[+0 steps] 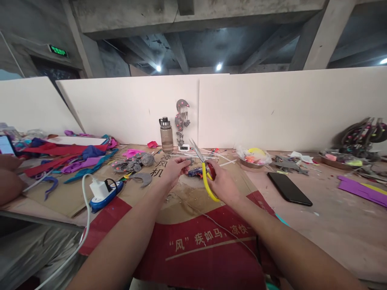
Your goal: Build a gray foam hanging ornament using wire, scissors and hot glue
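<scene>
My right hand (222,181) grips scissors (208,183) with yellow handles, blades pointing up and away and slightly apart. Beside it, my left hand (177,171) is closed in a pinch on a small grey piece, too small to make out fully. Both hands hover above a brown and red cardboard sheet (211,257). A dark blue, multicoloured bundle (196,172) lies just beyond and between them. Across the cardboard runs a thin grey string (216,221). To the left are a grey yarn ball (148,159) and a grey felt crescent (142,179).
At the back stand a water bottle (166,137) and a hanging grey moon ornament (182,121). A phone (289,189) and a bowl (253,162) lie right. Leftward are a blue power strip (106,197), coloured felt (75,155) and another person's arm (10,181).
</scene>
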`<state>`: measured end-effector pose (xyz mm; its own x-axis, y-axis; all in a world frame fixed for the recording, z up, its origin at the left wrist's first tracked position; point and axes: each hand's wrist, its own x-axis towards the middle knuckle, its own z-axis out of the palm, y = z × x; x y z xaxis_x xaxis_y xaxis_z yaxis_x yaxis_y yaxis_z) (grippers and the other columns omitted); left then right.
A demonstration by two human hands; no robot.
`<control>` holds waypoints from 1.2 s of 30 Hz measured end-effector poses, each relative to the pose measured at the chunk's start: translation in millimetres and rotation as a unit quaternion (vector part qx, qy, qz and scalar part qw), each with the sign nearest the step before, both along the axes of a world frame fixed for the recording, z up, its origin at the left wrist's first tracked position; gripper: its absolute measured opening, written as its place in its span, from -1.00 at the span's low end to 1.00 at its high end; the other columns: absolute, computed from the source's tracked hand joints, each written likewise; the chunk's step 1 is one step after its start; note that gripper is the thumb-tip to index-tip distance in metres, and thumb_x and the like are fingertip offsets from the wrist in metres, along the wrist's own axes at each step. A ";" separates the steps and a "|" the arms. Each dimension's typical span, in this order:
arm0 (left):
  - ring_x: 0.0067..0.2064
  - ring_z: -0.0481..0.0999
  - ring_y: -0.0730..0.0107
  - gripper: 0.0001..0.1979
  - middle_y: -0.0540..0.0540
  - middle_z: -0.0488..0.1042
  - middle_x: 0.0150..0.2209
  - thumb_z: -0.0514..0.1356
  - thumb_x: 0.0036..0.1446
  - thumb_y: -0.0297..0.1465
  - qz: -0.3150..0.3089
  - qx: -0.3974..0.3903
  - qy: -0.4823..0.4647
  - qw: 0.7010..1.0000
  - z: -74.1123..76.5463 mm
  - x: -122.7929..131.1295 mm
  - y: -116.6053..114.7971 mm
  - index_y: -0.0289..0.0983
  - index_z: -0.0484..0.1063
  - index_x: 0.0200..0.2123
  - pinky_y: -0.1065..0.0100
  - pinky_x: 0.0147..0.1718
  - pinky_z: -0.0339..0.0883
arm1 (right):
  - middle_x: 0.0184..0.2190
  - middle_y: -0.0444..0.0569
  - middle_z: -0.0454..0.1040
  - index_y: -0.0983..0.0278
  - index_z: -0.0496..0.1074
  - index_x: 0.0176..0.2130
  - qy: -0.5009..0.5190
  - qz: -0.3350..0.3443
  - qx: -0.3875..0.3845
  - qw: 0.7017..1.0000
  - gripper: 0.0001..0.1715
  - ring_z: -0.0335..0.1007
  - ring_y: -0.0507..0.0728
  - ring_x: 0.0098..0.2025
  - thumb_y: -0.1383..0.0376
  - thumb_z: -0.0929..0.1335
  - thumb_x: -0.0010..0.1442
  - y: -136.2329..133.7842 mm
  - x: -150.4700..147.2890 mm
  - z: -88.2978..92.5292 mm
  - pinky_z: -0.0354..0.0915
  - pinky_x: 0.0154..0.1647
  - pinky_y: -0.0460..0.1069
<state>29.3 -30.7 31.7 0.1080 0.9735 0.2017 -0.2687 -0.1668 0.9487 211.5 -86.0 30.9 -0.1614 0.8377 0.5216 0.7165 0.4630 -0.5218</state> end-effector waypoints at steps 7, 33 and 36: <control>-0.57 0.23 0.63 -0.73 0.07 0.28 -0.60 0.41 -0.22 -0.35 -0.029 -0.003 -0.046 0.999 1.8 0.9 -0.5 -0.32 0.38 -0.53 0.49 -0.60 0.12 | -0.43 -0.07 0.48 0.21 0.30 0.09 -0.033 -0.014 0.007 0.999 -0.47 0.35 0.11 -0.42 0.29 0.30 0.10 1.0 23.6 -10.4 0.18 -0.40 -0.06; -0.60 0.14 0.71 -0.69 0.12 0.18 -0.59 0.42 -0.30 -0.42 0.030 -0.026 -0.113 0.993 14.8 -7.3 -7.9 -0.37 0.33 -0.53 0.57 -0.69 -0.03 | -0.29 -0.05 0.53 0.11 0.24 0.19 -0.357 -0.112 0.099 0.922 -0.42 0.43 0.13 -0.35 0.29 0.26 0.17 -5.0 29.1 -6.0 -0.06 -0.44 -0.02; -0.60 0.13 0.71 -0.68 0.13 0.17 -0.60 0.41 -0.30 -0.43 0.034 -0.025 -0.110 0.993 15.9 -6.9 -8.1 -0.35 0.30 -0.55 0.57 -0.69 -0.03 | -0.28 -0.04 0.53 0.11 0.25 0.18 -0.362 -0.112 0.096 0.920 -0.42 0.43 0.13 -0.35 0.29 0.26 0.17 -4.8 29.1 -6.0 -0.08 -0.45 -0.01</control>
